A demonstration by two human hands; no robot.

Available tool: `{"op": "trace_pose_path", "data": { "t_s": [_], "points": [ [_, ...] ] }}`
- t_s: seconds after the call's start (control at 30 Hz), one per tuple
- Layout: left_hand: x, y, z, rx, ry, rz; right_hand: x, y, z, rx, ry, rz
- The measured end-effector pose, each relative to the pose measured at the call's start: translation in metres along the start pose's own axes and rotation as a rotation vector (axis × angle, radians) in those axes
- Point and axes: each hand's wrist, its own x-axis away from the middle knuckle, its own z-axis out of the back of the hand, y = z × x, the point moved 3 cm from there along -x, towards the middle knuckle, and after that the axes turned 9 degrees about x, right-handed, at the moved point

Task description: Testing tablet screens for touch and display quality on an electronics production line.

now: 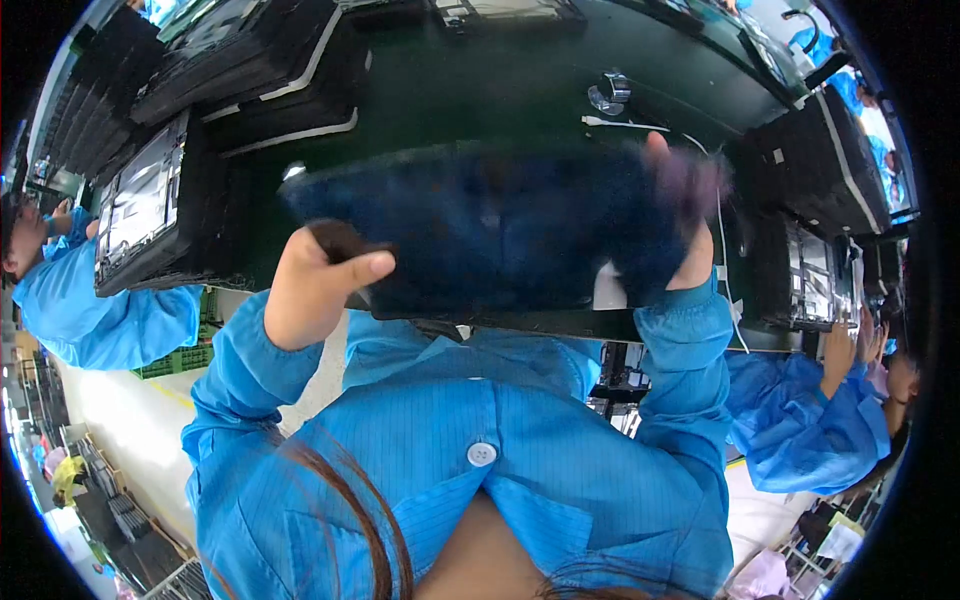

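Blue pinstriped buttoned jacket (400, 440) nearest; beyond, left hand (310, 285) and blurred right hand (690, 195) clasp opposite ends of a dark-blue rectangular panel (490, 235), probably for balance.

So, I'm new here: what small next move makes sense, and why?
Probably steady the dark blue, flat, glossy panel: it looks motion-blurred over the dark green bench, with the blue-sleeved left hand gripping one end and the blurred, blue-sleeved right hand at the other.

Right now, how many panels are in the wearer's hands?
1: the dark panel, motion-blurred at picture centre, between the left hand and right hand. Another could be hidden behind it.
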Motion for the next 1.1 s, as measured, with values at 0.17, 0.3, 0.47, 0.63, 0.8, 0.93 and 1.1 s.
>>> {"op": "trace_pose_path", "data": {
  "t_s": [0.17,0.3,0.47,0.63,0.8,0.93,1.1],
  "points": [
    [-0.024,-0.015,-0.006,0.289,0.038,0.222,-0.020,0.014,0.048,0.436,0.254,0.054],
    [-0.044,-0.028,0.002,0.256,-0.012,0.313,-0.022,0.016,0.049,0.922,0.169,0.015],
    [-0.056,-0.002,0.009,-0.456,-0.068,0.420,-0.023,0.008,0.059,0.937,0.126,-0.159],
    [-0.047,0.026,-0.011,-1.459,0.117,-0.256,-0.018,-0.015,0.093,1.022,0.112,-0.241],
    [-0.031,-0.021,-0.116,-1.172,-0.453,-0.562,-0.020,-0.040,0.103,1.031,0.074,-0.382],
    [-0.048,-0.047,-0.147,-1.199,-0.465,-0.635,-0.029,-0.056,0.106,1.209,-0.101,-0.468],
    [-0.057,-0.046,-0.127,-1.235,-0.479,-0.637,-0.032,-0.053,0.108,1.195,-0.321,-0.533]
  ]
}}
